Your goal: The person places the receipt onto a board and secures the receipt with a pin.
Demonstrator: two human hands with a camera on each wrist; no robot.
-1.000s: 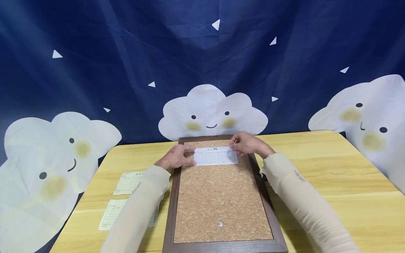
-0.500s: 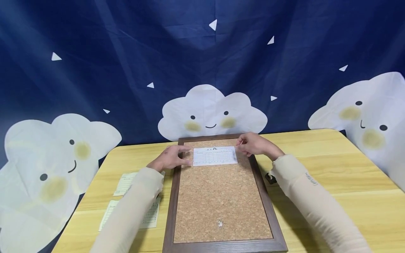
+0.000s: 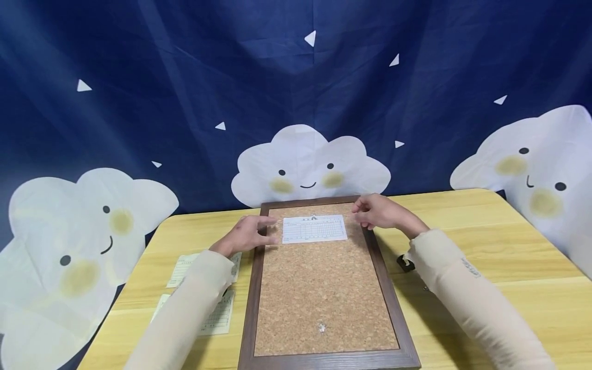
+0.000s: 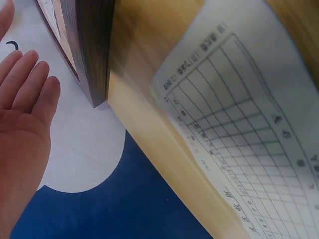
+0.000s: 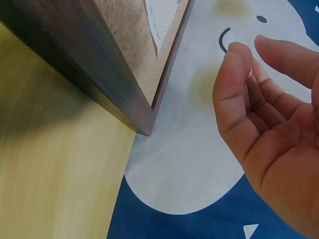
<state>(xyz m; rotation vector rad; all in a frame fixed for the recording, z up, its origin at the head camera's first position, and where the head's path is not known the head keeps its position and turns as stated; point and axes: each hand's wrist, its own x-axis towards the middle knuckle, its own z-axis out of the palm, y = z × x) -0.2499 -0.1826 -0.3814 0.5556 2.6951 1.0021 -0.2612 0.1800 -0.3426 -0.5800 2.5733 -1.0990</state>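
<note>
A white printed form [image 3: 314, 228] with a ruled grid lies across the top of a cork board [image 3: 324, 288] in a dark wooden frame. Just left of the form is my left hand [image 3: 245, 234], thumb and fingers spread apart and holding nothing. In the left wrist view the left fingers [image 4: 42, 94] look nearly straight. My right hand [image 3: 381, 211] hovers by the form's upper right corner, apart from it. Its fingers are loosely bent in the right wrist view, and a gap shows between thumb and index finger [image 5: 230, 94], with nothing in it.
Two pale greenish forms [image 3: 217, 313] lie on the wooden table [image 3: 499, 246] left of the board, partly under my left sleeve. A small black object [image 3: 405, 263] sits right of the frame. A small whitish mark [image 3: 322, 328] shows low on the cork.
Both hands have drawn away from the form, the left hand leftward and the right hand rightward. The form stays in place on the cork. The small black object has come into fuller view.
</note>
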